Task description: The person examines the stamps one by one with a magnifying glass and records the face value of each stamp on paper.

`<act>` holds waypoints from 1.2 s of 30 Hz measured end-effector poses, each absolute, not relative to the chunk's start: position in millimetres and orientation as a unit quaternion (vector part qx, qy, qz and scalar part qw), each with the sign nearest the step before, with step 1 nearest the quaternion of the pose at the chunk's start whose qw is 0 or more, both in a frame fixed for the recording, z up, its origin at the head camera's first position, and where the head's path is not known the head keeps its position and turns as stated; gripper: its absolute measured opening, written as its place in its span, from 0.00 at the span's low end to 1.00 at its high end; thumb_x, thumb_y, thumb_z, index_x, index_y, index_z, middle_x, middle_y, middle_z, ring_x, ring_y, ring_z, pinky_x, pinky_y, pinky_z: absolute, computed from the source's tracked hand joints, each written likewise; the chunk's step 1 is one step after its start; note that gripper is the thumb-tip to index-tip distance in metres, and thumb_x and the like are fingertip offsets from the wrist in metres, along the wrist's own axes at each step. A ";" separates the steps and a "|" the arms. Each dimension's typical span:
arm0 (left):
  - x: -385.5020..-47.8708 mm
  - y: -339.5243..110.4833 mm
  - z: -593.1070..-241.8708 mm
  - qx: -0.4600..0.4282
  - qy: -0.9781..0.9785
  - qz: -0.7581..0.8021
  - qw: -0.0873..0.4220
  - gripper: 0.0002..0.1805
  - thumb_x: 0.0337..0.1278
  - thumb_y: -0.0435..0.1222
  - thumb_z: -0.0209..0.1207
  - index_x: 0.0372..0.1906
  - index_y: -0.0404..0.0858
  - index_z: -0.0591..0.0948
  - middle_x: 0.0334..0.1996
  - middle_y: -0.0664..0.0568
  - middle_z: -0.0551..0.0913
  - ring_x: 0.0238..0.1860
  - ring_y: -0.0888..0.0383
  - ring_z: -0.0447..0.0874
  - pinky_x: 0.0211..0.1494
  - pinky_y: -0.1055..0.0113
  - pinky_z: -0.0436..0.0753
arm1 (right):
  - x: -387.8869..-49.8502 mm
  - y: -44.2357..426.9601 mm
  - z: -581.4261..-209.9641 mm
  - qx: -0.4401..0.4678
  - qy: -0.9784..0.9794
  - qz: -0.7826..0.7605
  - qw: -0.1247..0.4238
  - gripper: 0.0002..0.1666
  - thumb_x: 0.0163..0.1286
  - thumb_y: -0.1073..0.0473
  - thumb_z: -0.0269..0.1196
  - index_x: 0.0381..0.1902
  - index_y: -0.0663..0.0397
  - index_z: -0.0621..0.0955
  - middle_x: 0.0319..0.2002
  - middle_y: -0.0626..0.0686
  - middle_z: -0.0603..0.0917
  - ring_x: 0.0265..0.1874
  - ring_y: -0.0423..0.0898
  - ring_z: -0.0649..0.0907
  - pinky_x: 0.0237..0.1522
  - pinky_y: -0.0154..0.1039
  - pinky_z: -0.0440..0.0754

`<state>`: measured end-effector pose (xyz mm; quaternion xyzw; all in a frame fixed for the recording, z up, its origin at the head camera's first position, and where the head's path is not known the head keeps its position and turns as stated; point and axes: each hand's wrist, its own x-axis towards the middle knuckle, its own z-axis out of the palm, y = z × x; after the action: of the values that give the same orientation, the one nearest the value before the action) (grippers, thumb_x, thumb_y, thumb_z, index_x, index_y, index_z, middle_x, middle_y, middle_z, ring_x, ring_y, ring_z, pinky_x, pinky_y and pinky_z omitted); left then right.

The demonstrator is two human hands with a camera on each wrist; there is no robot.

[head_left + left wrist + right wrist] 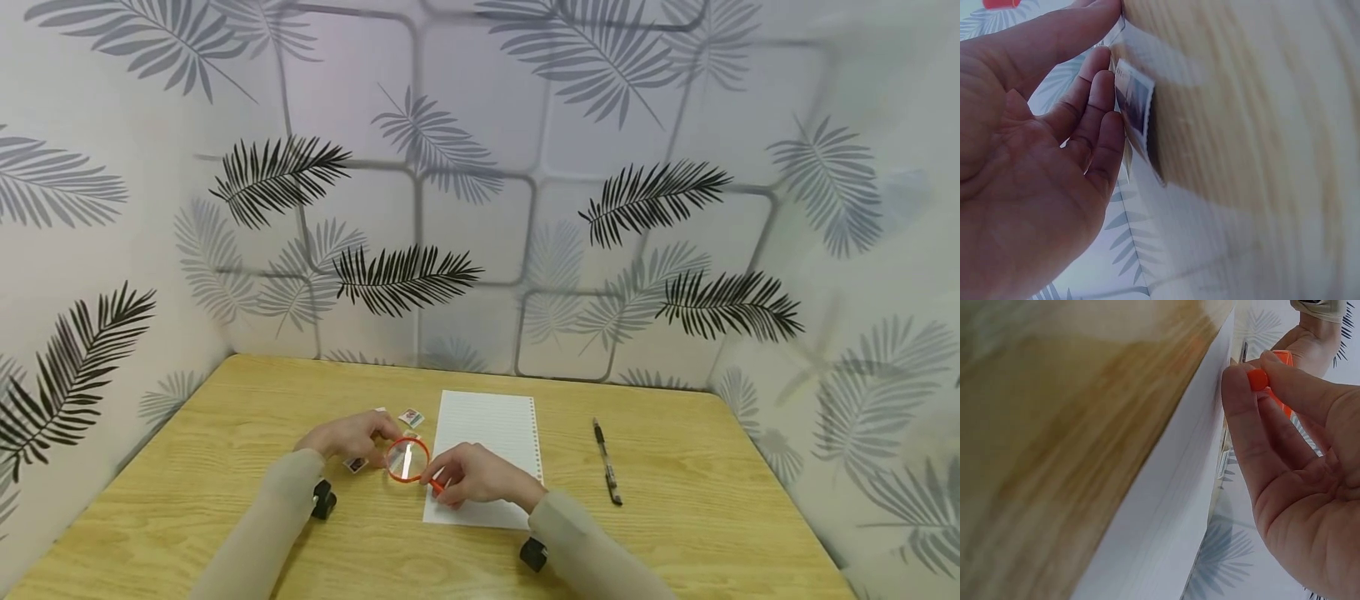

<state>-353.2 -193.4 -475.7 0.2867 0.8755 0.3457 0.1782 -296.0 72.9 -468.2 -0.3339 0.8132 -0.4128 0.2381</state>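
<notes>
My right hand (476, 475) pinches the handle of a red-orange magnifying glass (428, 461) between thumb and fingers. The handle's rounded end (1258, 379) shows between the fingertips in the right wrist view. The lens is held over the table, left of the lined paper. Just left of the lens, my left hand (352, 437) rests on the table among small stamps. In the left wrist view, its fingers are loosely bent beside a stamp (1137, 103) with a perforated edge; the tip of the thumb is cut off there. Another stamp (411, 417) lies beyond this hand.
A lined sheet of paper (487, 421) with punched holes along its right edge lies under my right hand. A black pen (606, 461) lies to the right on the wooden table (660, 533). Leaf-patterned walls (480, 225) enclose the back and sides.
</notes>
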 end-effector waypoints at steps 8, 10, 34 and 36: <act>-355.4 -194.1 -476.3 0.299 0.876 0.334 0.177 0.22 0.41 0.25 0.68 0.47 0.42 0.87 0.49 0.51 0.79 0.51 0.55 0.71 0.57 0.56 0.70 | -296.1 68.9 -469.6 -0.352 0.818 -0.397 0.223 0.16 0.61 0.72 0.67 0.47 0.57 0.85 0.32 0.53 0.89 0.25 0.36 0.83 0.29 0.30 0.81; -355.5 -194.0 -476.1 0.296 0.878 0.330 0.178 0.22 0.40 0.24 0.67 0.46 0.43 0.87 0.48 0.52 0.79 0.51 0.55 0.71 0.57 0.55 0.70 | -296.4 67.9 -469.9 -0.355 0.819 -0.392 0.221 0.17 0.60 0.72 0.67 0.47 0.56 0.85 0.32 0.53 0.89 0.25 0.35 0.83 0.29 0.29 0.81; -350.9 -193.4 -473.3 0.296 0.882 0.322 0.177 0.29 0.33 0.19 0.63 0.47 0.44 0.87 0.49 0.51 0.79 0.54 0.54 0.72 0.62 0.51 0.71 | -291.2 64.3 -465.8 -0.399 0.818 -0.358 0.208 0.16 0.60 0.69 0.69 0.46 0.54 0.86 0.34 0.51 0.88 0.29 0.33 0.83 0.31 0.27 0.81; -351.0 -193.9 -473.6 0.294 0.883 0.321 0.178 0.28 0.34 0.20 0.64 0.48 0.44 0.87 0.49 0.52 0.79 0.53 0.54 0.71 0.61 0.52 0.71 | -291.5 65.1 -464.9 -0.401 0.818 -0.357 0.208 0.16 0.60 0.69 0.69 0.46 0.54 0.86 0.34 0.52 0.88 0.28 0.33 0.83 0.30 0.27 0.81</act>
<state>-351.0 -193.9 -473.6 0.2936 0.8825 0.3214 0.1778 -291.5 65.1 -464.9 -0.4006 0.8176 -0.3573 0.2084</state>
